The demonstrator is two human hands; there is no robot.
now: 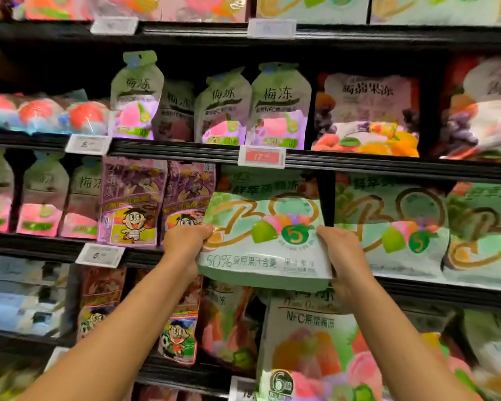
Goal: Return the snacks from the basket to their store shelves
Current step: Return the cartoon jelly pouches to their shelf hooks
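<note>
Both hands, left (185, 244) & right (342, 256), grip a pale-green jelly bag (263, 241) by its side edges, at the shelf (417, 282) w/ matching bags (388, 224). Best kept level, slid in upright beside them.

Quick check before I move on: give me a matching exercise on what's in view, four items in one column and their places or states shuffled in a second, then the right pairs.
Items:
1. green jelly bag
2. red price tag
3. purple cartoon bag
4. left hand

Places or states:
A. on the shelf edge just above the held bag
B. gripping the bag's left edge
C. held by both hands in front of the shelf
D. standing on the shelf, left of the held bag

Pairs: 1-C, 2-A, 3-D, 4-B. The right hand grips the bag's right edge.
</note>
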